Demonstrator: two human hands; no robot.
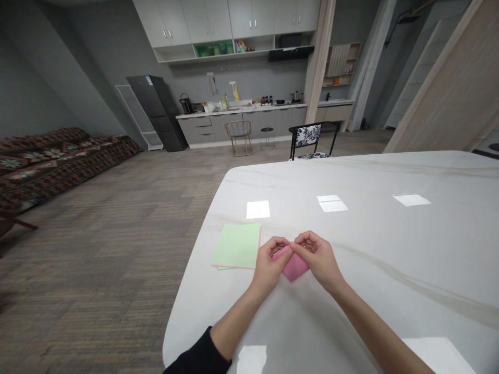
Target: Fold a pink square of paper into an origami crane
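Note:
A pink paper square (295,268) lies on the white marble table (362,234), its upper corner pinched between my left hand (268,261) and my right hand (315,258). Its fingers curled, each hand meets the other at that corner, and the hands hide the paper's upper part. Just left of my left hand sits a small stack of green paper (236,245), with a pink sheet edge showing beneath it.
The table's rounded edge runs along the left, beyond which lies a carpeted floor. A black chair with a patterned back (307,140) stands past the far edge. A patterned sofa (50,161) and a kitchen counter (241,111) are further off.

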